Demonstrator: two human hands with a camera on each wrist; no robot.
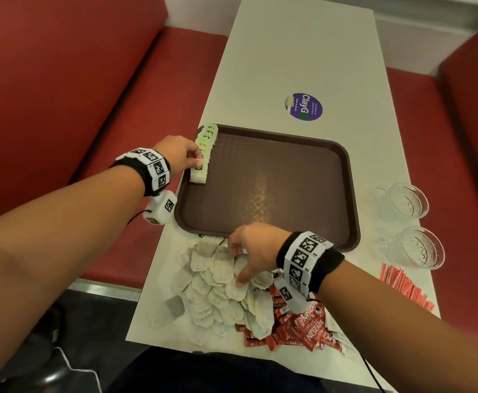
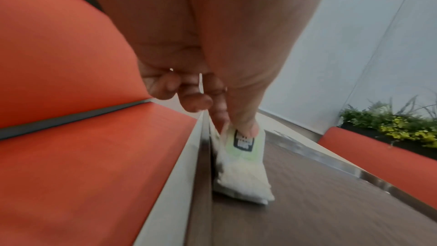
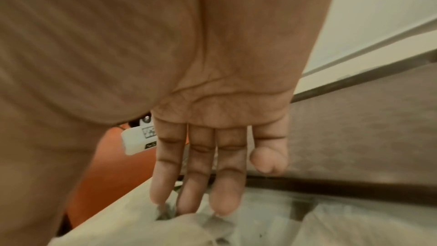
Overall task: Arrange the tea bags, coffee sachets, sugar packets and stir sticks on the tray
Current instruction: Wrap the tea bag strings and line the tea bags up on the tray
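Observation:
A brown tray point(image 1: 289, 194) lies on the white table. A row of green-tagged tea bags point(image 1: 205, 146) stands along its left rim. My left hand point(image 1: 186, 157) pinches the nearest tea bag point(image 2: 243, 164) of that row by its tag, thumb and forefinger on it. My right hand point(image 1: 243, 259) reaches with straight fingers point(image 3: 227, 184) onto a heap of white tea bags point(image 1: 212, 290) lying before the tray, touching them and holding nothing. Red coffee sachets point(image 1: 303, 327) lie under my right wrist. Red stir sticks point(image 1: 405, 285) lie at the right.
Two clear glass cups point(image 1: 405, 202) point(image 1: 419, 248) stand right of the tray. A purple round sticker point(image 1: 304, 106) is on the table beyond the tray. Red bench seats point(image 1: 62, 95) flank both sides. A planter point(image 2: 390, 126) shows in the left wrist view.

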